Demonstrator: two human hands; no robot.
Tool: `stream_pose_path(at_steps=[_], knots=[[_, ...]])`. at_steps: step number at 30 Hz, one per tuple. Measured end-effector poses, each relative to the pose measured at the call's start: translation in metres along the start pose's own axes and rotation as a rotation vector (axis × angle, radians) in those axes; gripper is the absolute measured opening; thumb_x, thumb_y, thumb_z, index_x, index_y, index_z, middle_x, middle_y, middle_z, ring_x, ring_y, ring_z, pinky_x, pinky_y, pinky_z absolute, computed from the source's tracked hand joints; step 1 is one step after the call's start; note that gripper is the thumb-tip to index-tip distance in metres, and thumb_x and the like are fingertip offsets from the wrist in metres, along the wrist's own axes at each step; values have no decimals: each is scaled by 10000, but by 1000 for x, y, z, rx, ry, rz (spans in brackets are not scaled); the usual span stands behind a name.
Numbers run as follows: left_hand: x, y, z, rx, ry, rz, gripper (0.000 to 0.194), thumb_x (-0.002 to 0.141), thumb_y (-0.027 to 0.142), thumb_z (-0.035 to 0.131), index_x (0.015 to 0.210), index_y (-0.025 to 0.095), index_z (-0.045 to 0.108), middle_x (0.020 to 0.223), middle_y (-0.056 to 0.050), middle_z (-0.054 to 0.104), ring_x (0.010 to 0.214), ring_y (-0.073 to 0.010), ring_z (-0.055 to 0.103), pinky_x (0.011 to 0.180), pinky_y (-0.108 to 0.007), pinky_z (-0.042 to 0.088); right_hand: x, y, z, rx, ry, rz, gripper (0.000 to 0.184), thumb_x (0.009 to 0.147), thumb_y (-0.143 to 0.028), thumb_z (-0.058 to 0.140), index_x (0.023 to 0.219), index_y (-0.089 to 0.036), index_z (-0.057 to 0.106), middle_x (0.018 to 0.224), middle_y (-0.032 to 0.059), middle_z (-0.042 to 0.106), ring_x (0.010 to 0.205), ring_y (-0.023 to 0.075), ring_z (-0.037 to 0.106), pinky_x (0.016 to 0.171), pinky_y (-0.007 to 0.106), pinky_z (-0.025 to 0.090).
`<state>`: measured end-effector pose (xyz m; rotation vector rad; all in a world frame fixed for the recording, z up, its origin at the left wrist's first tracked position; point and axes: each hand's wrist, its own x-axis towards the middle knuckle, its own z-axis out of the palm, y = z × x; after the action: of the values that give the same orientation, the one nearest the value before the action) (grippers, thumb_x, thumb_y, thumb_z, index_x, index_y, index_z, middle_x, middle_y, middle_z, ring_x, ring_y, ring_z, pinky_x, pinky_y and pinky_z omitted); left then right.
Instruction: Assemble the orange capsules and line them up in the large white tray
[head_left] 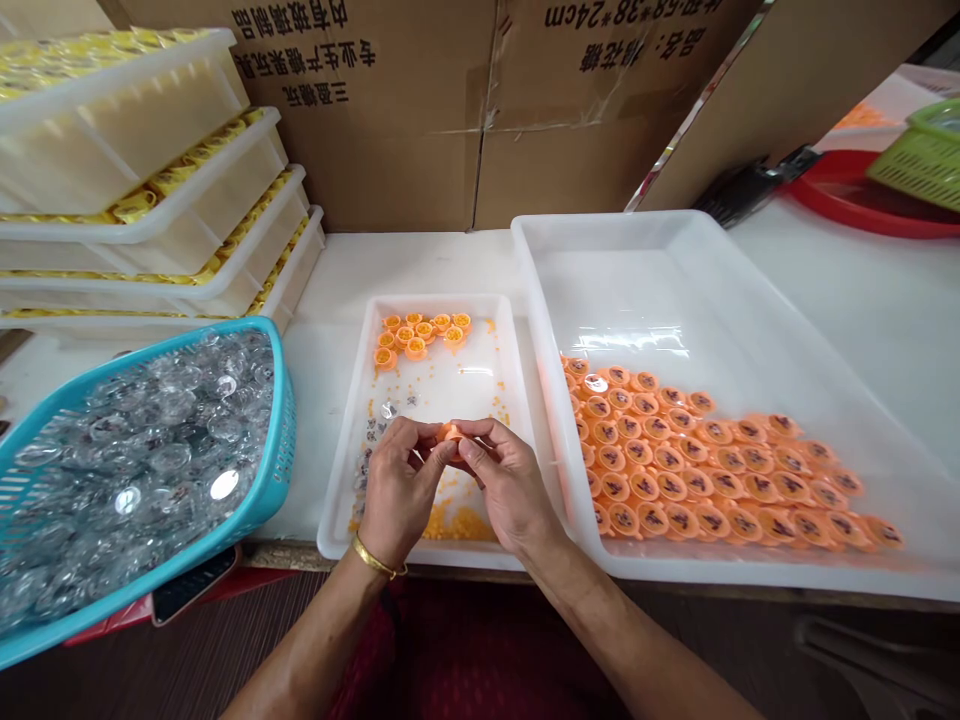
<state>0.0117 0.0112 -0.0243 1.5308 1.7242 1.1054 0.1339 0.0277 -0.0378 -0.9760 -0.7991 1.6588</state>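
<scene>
Over the near half of a small white tray [347,430], my left hand [405,480] and my right hand [506,475] meet, both closed on one small orange plastic cup [450,433]. Fingers and thumbs cover most of that cup. At the tray's far end stand several orange cups [416,347] filled with yellow-orange beads. Loose beads [457,522] are heaped below my hands, with more scattered around. Along the tray's left side lie small clear discs [388,410] with dark prints, partly hidden by my left hand.
A large white bin [630,270] at right holds rows of orange cups with printed lids [667,455]. To the left are a blue basket [281,420] of clear plastic lids [169,455] and stacked trays [225,230] of yellow pieces. Cardboard boxes [390,160] stand behind.
</scene>
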Motion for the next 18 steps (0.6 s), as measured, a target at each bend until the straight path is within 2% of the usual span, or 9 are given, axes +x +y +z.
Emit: stream_pose_path(at_steps=[8, 12, 16, 18], knots=[[0, 5, 3, -13, 23, -2, 246, 825, 413, 584, 852, 177, 649, 766, -14, 611, 692, -140, 578, 641, -265, 458, -1, -13, 6, 41, 106, 25, 169, 704, -251, 690, 847, -163, 669, 781, -1, 660, 726, 130, 636, 752, 322, 562], [3, 7, 0, 67, -64, -3, 357, 756, 524, 616, 922, 209, 643, 817, -13, 632, 689, -156, 594, 631, -281, 478, -5, -25, 3, -7, 74, 28, 251, 714, -259, 658, 943, -157, 670, 779, 5, 654, 673, 120, 631, 675, 300, 563], [8, 15, 6, 101, -152, 9, 390, 720, 563, 619, 890, 214, 645, 795, -24, 659, 696, -186, 633, 622, -298, 510, -12, -38, -1, -26, 83, 14, 228, 703, -271, 671, 888, -138, 673, 721, 7, 648, 632, 111, 627, 680, 298, 555], [8, 23, 9, 64, -189, -13, 418, 726, 567, 605, 943, 211, 633, 834, -38, 674, 717, -199, 651, 623, -308, 532, -13, -52, -12, -25, 70, 6, 248, 703, -289, 678, 908, -149, 665, 740, 4, 648, 653, 120, 636, 705, 323, 557]])
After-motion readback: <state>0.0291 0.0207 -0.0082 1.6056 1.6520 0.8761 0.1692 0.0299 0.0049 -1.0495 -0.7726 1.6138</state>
